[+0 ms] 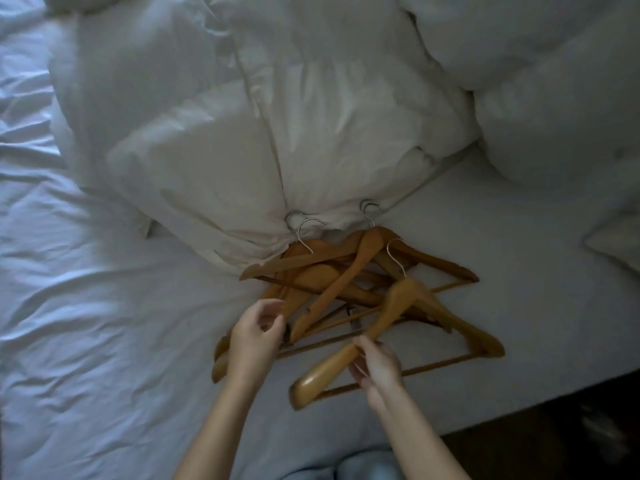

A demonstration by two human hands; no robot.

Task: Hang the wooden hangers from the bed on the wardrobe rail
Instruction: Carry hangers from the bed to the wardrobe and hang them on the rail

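Note:
Several wooden hangers (332, 278) with silver hooks lie in a crossed pile on the white bed sheet (104, 306), their hooks against a pillow. The nearest hanger (408, 306) lies on top at the right. My right hand (375, 367) grips its left arm between fingers and thumb. My left hand (254, 337) hovers over the pile's left edge, fingers curled and apart, touching or nearly touching a hanger end; I cannot tell whether it holds one. No wardrobe rail is in view.
A cream pillow (214, 168) and bunched white duvet (536, 81) fill the far half of the bed. The bed's edge runs diagonally at lower right, with dark floor (571, 445) beyond. Light-blue trouser fabric (346, 465) shows at the bottom.

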